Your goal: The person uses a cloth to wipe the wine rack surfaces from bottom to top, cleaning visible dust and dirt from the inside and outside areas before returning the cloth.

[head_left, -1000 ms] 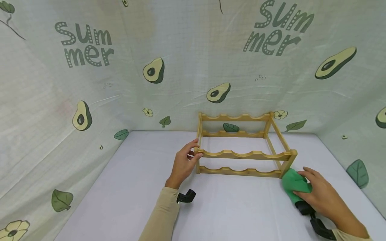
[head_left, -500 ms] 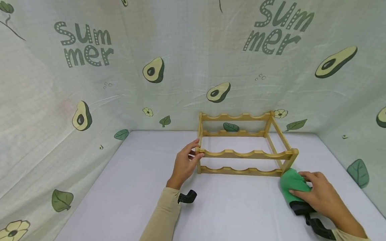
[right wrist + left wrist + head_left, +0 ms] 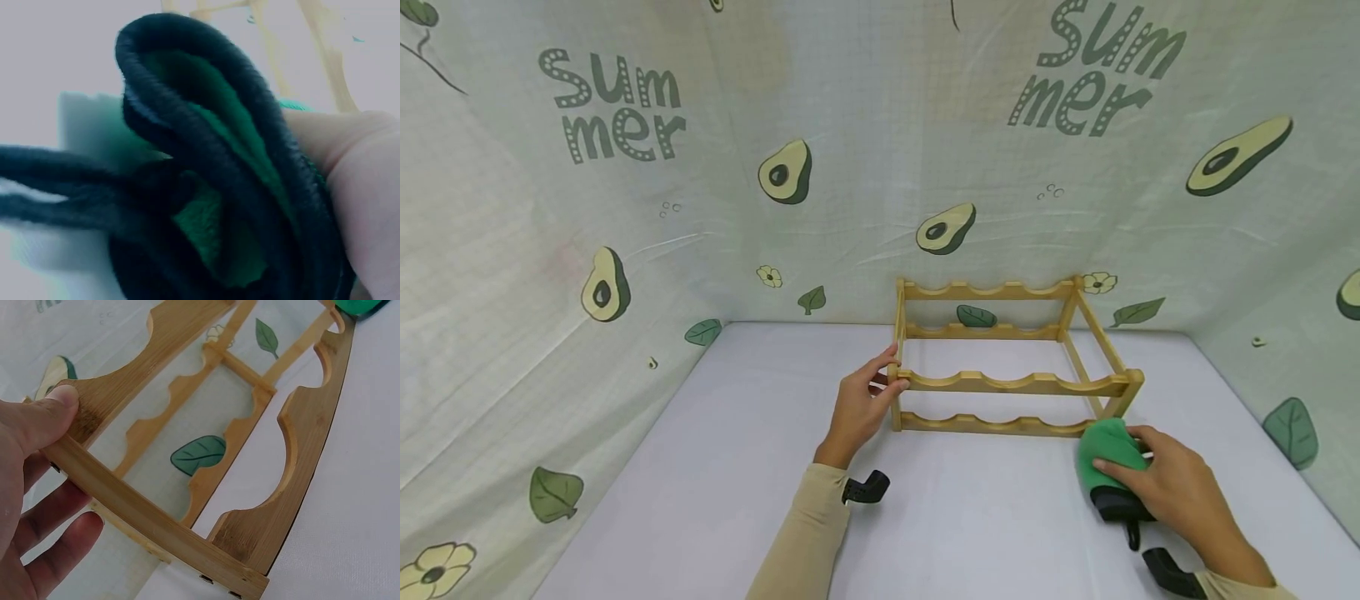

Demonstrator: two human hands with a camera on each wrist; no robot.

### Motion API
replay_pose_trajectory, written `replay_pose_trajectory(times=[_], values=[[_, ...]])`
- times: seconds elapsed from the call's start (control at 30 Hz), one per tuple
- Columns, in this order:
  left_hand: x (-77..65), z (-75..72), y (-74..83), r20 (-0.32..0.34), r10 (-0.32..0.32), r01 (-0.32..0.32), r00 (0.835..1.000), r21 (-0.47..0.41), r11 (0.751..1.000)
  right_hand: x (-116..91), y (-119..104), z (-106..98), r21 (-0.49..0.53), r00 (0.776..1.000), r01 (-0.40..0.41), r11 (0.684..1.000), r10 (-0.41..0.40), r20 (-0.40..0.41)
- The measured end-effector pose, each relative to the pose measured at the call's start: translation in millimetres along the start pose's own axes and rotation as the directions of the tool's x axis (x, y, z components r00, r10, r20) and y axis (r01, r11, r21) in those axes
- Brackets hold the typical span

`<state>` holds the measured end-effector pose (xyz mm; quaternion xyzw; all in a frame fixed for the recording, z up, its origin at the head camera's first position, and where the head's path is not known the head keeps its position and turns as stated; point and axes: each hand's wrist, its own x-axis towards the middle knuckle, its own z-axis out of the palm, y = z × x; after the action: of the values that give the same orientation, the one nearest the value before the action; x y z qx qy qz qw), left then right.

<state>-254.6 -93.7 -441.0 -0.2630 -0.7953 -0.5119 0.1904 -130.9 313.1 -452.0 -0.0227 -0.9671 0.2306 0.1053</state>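
Right hand (image 3: 1180, 492), green cloth (image 3: 1103, 442) further left

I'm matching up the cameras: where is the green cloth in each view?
Head: green cloth right of centre, below the middle.
Left wrist: green cloth top right, cut off.
Right wrist: green cloth central, black-rimmed.
Shared landmark: wooden rack, blurred in right wrist.

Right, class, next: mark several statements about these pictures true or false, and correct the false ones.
1. The left hand grips the left end of the wooden rack. True.
2. The right hand holds a cloth with black trim. True.
3. Apart from its trim, the cloth is red. False: it is green.
4. A black loop extends from the trim. True.
5. Both hands grip the rack. False: only the left hand does.
6. Plain fabric hangs behind the rack. False: the backdrop is printed with avocados and leaves.
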Motion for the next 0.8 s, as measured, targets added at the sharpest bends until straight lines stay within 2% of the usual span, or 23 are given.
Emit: replay_pose_trajectory(times=[0.47, 0.67, 0.8], values=[[1.7, -6.8, 3.9, 0.092, -0.074, 0.071, 0.993, 0.037, 0.997, -2.8, -24.3, 14.4, -0.024, 0.996, -0.02, 1.0, 0.018, -0.082], [1.7, -7.8, 3.9, 0.104, -0.055, 0.052, 0.993, 0.031, 0.998, -1.2, -30.5, 20.5, -0.048, 0.995, 0.016, 0.999, -0.021, -0.1], [2.0, -6.6, 5.8, 0.11, -0.037, 0.033, 0.993, 0.04, 0.999, 1.3, -36.7, 23.6, -0.041, 0.996, 0.033, 0.999, -0.036, -0.082]])
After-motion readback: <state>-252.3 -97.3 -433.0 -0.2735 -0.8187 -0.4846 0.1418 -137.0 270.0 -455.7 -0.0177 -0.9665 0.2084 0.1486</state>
